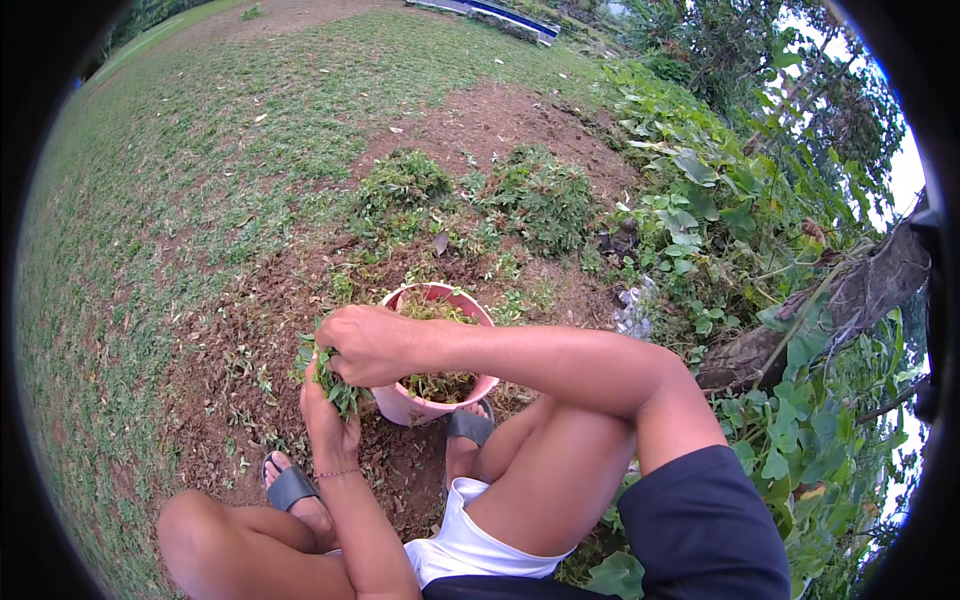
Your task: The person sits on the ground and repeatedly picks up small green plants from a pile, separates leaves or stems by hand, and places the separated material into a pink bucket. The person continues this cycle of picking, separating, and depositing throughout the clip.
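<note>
A bunch of green leafy plants (343, 395) is held in my left hand (328, 421), whose fingers wrap it from below. Over the same bunch, my right hand (373, 345) is closed with its knuckles upward; leaves stick out beneath and to the left of it. My right forearm crosses above a pink plastic bucket (401, 410) that stands on the soil between my feet. Pulled plants (439, 386) with thin stems lie inside the bucket, partly hidden by that forearm. The fingertips of my right hand are hidden.
Loosened brown soil (225, 390) with scattered leaves surrounds the bucket. Beyond it rise two leafy heaps, one on the left (405, 180) and one on the right (544, 199). Broad-leaved vines (720, 187) and a slanting tree trunk (832, 300) border the right side. Crumpled clear plastic (634, 307) lies near them.
</note>
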The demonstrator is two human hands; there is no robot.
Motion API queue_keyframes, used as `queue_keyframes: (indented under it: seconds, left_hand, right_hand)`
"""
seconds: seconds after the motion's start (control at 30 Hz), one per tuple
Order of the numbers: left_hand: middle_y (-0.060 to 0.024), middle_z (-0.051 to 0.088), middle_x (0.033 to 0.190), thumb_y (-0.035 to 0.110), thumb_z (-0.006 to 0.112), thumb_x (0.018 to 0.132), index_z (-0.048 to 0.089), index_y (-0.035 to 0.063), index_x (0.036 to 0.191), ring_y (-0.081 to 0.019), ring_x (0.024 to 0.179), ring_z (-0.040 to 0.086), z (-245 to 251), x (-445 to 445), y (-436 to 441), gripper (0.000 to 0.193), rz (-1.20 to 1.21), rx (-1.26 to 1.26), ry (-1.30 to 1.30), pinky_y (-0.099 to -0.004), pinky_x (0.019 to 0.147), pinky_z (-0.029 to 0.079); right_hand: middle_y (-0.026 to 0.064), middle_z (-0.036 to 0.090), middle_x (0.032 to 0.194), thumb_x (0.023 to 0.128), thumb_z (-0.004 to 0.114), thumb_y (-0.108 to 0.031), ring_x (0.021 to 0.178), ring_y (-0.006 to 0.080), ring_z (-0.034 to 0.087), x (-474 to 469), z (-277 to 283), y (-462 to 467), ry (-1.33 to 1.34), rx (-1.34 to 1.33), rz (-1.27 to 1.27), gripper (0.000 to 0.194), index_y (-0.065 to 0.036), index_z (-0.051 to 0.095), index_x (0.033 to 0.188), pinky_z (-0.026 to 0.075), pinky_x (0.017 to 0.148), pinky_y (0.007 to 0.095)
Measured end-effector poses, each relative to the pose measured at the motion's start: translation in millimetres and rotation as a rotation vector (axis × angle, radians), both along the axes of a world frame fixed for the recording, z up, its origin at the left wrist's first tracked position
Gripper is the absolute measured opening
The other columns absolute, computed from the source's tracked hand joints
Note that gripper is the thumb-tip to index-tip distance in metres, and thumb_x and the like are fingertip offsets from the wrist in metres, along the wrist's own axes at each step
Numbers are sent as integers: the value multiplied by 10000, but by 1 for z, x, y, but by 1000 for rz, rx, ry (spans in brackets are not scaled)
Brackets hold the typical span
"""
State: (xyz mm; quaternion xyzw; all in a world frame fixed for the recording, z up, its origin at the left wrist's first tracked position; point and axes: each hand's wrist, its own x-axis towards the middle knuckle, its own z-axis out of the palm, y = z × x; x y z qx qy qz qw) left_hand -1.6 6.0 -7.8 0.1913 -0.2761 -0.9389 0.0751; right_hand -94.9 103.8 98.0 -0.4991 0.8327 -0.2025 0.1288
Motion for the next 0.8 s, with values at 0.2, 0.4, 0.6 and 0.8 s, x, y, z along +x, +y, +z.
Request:
queue_keyframes:
  seconds: [0.2,0.4,0.6,0.8]
  left_hand:
    - [-54,671,987,306,451,1064,556,44,1183,-137,763,698,-8,1,1,307,-41,6,-29,-265,553,591]
    - [-76,673,945,280,456,1055,567,14,1162,-156,769,701,-7,2,-2,308,-76,-27,5,-282,535,589]
    - [-66,683,986,268,463,1055,589,24,1139,-158,817,696,-13,0,-2,287,-33,12,101,-286,658,586]
    - [-71,692,999,284,496,1036,595,51,1142,-127,733,688,-42,-3,-19,275,-88,-138,27,-208,531,597]
  right_hand:
    - [280,619,902,867,577,-120,946,457,613,-1,-4,5,-175,57,62,215,87,590,923,466,865,533]
    - [280,609,925,930,505,-180,961,444,610,-7,-6,6,-318,186,45,280,92,557,969,458,870,535]
    - [283,610,898,929,489,-190,925,444,626,-9,1,11,-382,150,55,300,101,556,958,460,830,539]
    - [322,682,925,807,489,-179,881,426,679,-12,0,3,-248,86,33,366,131,674,874,519,791,514]
